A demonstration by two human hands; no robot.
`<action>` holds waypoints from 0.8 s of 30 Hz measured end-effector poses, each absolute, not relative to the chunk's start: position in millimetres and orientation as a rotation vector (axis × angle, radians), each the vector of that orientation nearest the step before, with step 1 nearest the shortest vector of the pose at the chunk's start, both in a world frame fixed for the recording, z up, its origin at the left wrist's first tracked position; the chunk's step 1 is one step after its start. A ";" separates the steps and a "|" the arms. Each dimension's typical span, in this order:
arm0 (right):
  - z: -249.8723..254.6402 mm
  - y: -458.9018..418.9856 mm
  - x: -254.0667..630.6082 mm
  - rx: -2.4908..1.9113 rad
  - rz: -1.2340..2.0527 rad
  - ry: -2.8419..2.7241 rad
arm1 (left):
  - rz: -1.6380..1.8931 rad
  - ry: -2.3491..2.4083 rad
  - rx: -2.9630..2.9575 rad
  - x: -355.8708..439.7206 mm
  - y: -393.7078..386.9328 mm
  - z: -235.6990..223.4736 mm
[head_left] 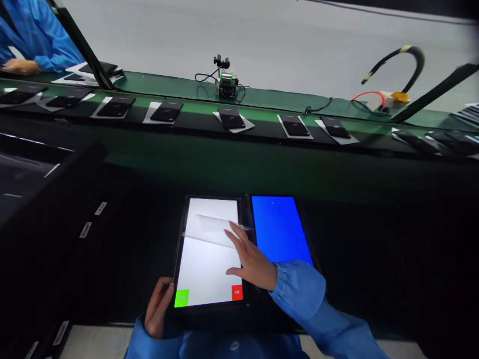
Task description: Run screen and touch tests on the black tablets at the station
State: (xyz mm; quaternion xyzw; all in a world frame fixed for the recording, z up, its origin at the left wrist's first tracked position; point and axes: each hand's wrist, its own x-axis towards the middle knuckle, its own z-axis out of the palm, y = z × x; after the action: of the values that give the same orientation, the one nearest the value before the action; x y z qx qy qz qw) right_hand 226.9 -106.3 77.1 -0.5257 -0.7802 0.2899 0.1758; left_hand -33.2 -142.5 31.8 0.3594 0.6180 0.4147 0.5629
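A tablet [209, 271] with a lit white screen lies on the dark bench, a green square and a red "Fail" square at its near corners. Across its upper half lies a curled sheet of clear film [213, 230]. My left hand [159, 305] is closed, thumb and fingertips at the tablet's lower left edge. Over the right side of the screen, my right hand [254, 257] has its fingers apart, with the fingertips by the film's right end; whether they touch it I cannot tell. Beside it lies a second tablet [282, 227] with a blue screen, partly hidden by my right sleeve.
Several dark devices on white sheets line the raised ledge, one of them a black device [231, 118]. Behind stand a small machine [227, 82] and a curved black hose [413, 62]. Dark cases with labels [85, 230] stand at left. Another person's sleeve [52, 35] shows far left.
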 end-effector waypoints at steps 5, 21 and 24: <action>80.6 -97.6 235.3 -1.493 0.641 -2.285 | 0.985 1.389 0.814 -34.8 -140.2 33.1; 90.0 -100.1 228.3 -1.534 0.590 -2.332 | 0.982 1.428 0.832 -37.0 -140.7 26.6; 89.9 -100.4 227.3 -1.522 0.587 -2.338 | 0.981 1.431 0.838 -37.8 -140.3 25.6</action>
State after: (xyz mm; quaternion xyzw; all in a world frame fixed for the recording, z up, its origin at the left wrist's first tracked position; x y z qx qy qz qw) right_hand 227.3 -100.4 89.9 -0.5282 -0.8115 0.2037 0.1447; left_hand -37.8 -140.3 25.6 0.3571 0.6098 0.4182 0.5708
